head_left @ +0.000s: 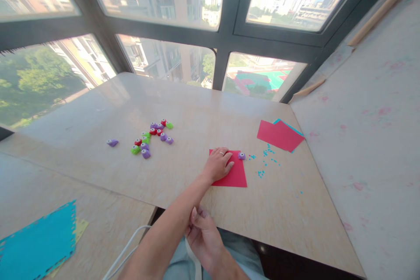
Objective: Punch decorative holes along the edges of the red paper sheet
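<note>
Two hands are in view, doing quite different things. The left hand (219, 164) reaches out across the tabletop (183, 109) and lies flat, fingers loosely spread, on the near-left part of a red paper square (234, 174), pinning it down. Touching the far right corner of that sheet sits a small purple punch (241, 155), just beyond the fingertips. The right hand (204, 238) rests low at the table's near edge, fingers curled against the left forearm; whether it pinches the white strap (193, 262) beside it cannot be told.

Risks, as a judgement: the red sheet is held only on one side, so a sideways push could pivot or crease it. Blue paper bits (264, 162) scattered just right of the sheet could be swept off by a sleeve or a breath. A cluster of coloured punches (152, 138) lies well apart to the left, and a careless sweep of the forearm could scatter them.
</note>
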Motion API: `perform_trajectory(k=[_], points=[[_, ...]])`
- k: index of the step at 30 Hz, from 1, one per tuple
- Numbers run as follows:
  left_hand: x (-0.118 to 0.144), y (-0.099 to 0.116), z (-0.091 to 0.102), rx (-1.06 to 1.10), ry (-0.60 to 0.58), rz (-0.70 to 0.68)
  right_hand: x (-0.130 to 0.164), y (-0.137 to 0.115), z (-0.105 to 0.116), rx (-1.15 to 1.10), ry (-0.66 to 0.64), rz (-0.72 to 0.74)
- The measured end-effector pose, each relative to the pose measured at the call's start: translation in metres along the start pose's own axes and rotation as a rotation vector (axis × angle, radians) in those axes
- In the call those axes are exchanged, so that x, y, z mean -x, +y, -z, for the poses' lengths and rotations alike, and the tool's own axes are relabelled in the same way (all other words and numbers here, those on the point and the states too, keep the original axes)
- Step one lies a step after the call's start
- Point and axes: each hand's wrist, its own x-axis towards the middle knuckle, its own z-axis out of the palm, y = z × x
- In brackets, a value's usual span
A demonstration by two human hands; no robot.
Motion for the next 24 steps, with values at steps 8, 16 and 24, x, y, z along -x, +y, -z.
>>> perform_trajectory(k=[8,16,24], points=[[0.001,0.004,-0.005,-0.033,0.030,-0.019,0.013,-0.038,0.020,0.767,0.187,0.339],[-0.004,0.006,-0.007,-0.092,-0.027,0.010,-0.038,-0.107,0.006,1.389,0.136,0.656],[-0.007,0.002,-0.020,0.129,0.017,0.074,-0.058,-0.125,-0.009,1.610,-0.056,0.694]])
